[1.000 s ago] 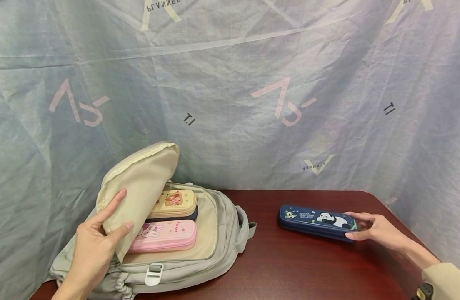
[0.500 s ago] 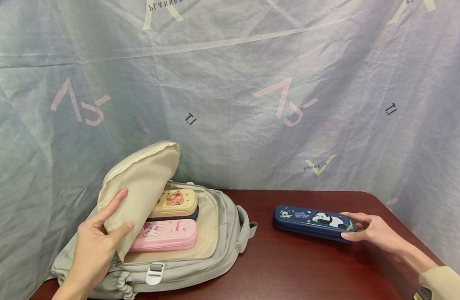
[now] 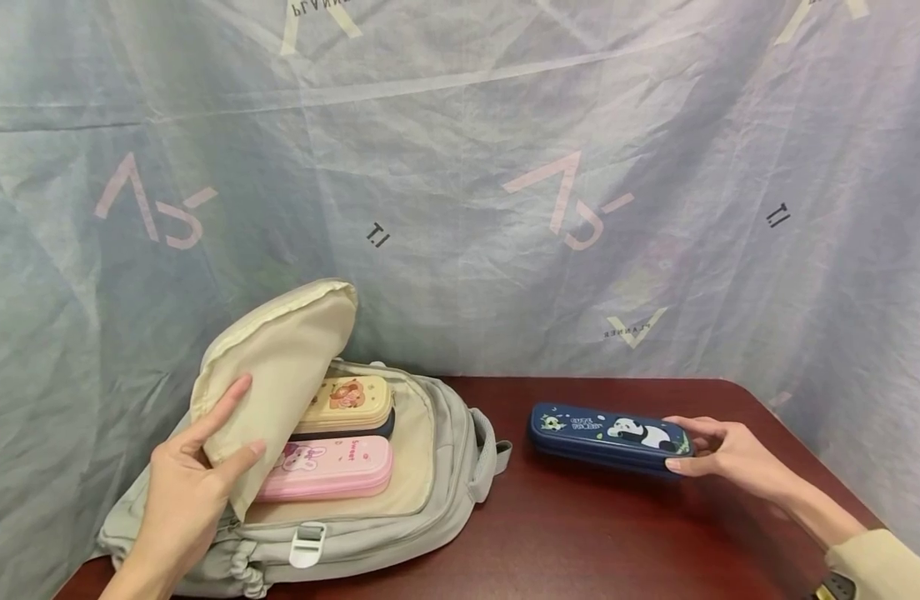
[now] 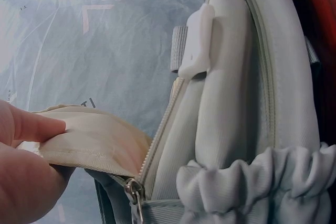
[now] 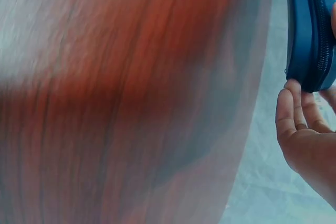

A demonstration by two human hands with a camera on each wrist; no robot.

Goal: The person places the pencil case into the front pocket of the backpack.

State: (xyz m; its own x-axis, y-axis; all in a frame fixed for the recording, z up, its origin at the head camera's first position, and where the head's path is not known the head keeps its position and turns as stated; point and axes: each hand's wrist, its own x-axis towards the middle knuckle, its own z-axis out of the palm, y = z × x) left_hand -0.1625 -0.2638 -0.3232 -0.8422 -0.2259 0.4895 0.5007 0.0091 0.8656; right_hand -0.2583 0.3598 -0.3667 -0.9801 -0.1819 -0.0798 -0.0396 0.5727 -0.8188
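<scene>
A grey-green backpack [image 3: 448, 475] lies on the table with its main compartment unzipped. My left hand [image 3: 193, 475] holds the cream-lined flap [image 3: 298, 350] raised; thumb and index finger show on the lining, the other fingers are hidden. Inside lie a pink pencil case [image 3: 351, 467] with a rabbit print and a yellow pencil case [image 3: 358, 400] on top of a dark one [image 3: 385, 427]. To the right, my right hand [image 3: 730, 454] grips the right end of a navy panda pencil case [image 3: 602, 437], thumb on its near side. The right wrist view shows its zipper [image 5: 321, 40].
A dark red table [image 3: 580, 533] carries the backpack, whose top loop handle [image 3: 490, 454] points right. A printed grey-blue cloth [image 3: 460, 208] hangs behind and at both sides. A white buckle [image 3: 307, 543] sits on the backpack's near side.
My right hand has moved left with the navy pencil case, bringing it nearer the backpack. The left hand and the flap have stayed in place.
</scene>
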